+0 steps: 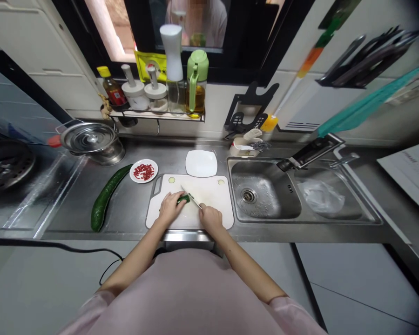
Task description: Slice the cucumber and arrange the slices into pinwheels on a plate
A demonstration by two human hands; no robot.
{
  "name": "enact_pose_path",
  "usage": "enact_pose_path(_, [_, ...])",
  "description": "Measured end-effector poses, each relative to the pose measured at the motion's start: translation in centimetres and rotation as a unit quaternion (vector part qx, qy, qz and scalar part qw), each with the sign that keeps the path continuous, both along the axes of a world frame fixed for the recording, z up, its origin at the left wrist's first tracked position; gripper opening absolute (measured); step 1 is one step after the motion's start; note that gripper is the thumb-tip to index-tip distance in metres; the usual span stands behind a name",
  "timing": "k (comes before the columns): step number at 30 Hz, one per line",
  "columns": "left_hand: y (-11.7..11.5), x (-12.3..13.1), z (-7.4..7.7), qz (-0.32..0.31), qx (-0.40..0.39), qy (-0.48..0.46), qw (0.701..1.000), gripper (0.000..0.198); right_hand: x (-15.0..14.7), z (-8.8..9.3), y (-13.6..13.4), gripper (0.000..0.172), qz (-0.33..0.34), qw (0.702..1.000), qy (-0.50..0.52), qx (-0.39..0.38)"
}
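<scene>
On the white cutting board, my left hand presses down on a dark green piece of cucumber, its fingers closed over it. My right hand grips a knife by the handle, which the fingers hide. The blade points up and left and touches or nearly touches the cucumber piece. Two pale round end slices lie near the board's far corners, one slice at left and another slice at right. A long whole cucumber lies on the counter to the left.
A small plate of chopped red pieces sits left of the board. Behind the board stands a white dish. At right is a double sink with a faucet. A lidded steel pot stands far left, beneath a condiment shelf.
</scene>
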State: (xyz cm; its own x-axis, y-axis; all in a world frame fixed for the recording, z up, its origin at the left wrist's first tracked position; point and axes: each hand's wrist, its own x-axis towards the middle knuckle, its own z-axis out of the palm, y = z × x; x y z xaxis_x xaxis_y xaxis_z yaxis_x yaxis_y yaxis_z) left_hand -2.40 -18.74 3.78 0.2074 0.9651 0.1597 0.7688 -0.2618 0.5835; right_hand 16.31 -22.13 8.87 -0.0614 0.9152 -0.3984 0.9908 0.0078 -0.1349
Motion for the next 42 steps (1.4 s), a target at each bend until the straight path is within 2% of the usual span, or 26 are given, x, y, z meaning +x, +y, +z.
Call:
enact_pose_path(4, [0.4,-0.5,0.5,0.129,-0.001,-0.074,0.989,0.031,1.3,0.4,-0.6,0.034,0.009,0.998,-0.028,0.053])
enact_pose_path(6, [0.7,-0.8,1.0,0.152,-0.002,-0.1,0.983,0.031,1.8,0.6,-0.7,0.04,0.011,0.997,-0.035,0.071])
enact_pose_path(11, [1.6,-0.7,2.7,0.068,-0.002,-0.087,0.994,0.03,2.2,0.9,-1.0,0.046,0.038,0.993,-0.04,0.106])
enact_pose_path(15, [1.4,0.0,3.5,0.016,-0.02,-0.041,0.999,0.032,2.3,0.8,-1.4,0.05,0.056,0.989,-0.035,0.129])
enact_pose_path(24, [0.5,1.7,4.0,-0.015,-0.092,-0.002,0.996,0.027,3.2,-0.4,-2.9,0.049,0.085,0.984,-0.031,0.156])
enact_pose_path(28, [0.7,2.0,4.3,-0.025,-0.115,-0.015,0.993,0.021,3.6,-0.8,-3.0,0.05,0.09,0.982,-0.034,0.163])
enact_pose_path(32, [1.0,2.5,4.5,-0.021,-0.105,-0.053,0.993,0.013,3.7,-1.0,-3.0,0.05,0.095,0.98,-0.036,0.173])
enact_pose_path(35, [2.2,2.5,3.8,0.044,-0.112,-0.115,0.986,0.01,4.0,-1.2,-2.9,0.051,0.089,0.98,-0.04,0.171])
enact_pose_path(38, [4.4,1.4,2.4,0.181,-0.133,-0.188,0.956,0.012,4.6,-1.2,-2.9,0.049,0.072,0.983,-0.046,0.163])
enact_pose_path(40, [6.1,0.2,1.5,0.261,-0.138,-0.192,0.936,0.012,5.0,-1.1,-2.8,0.047,0.06,0.984,-0.048,0.158])
enact_pose_path(42, [7.5,-0.8,0.7,0.305,-0.152,-0.163,0.926,0.012,5.5,-0.8,-2.7,0.046,0.047,0.985,-0.048,0.156])
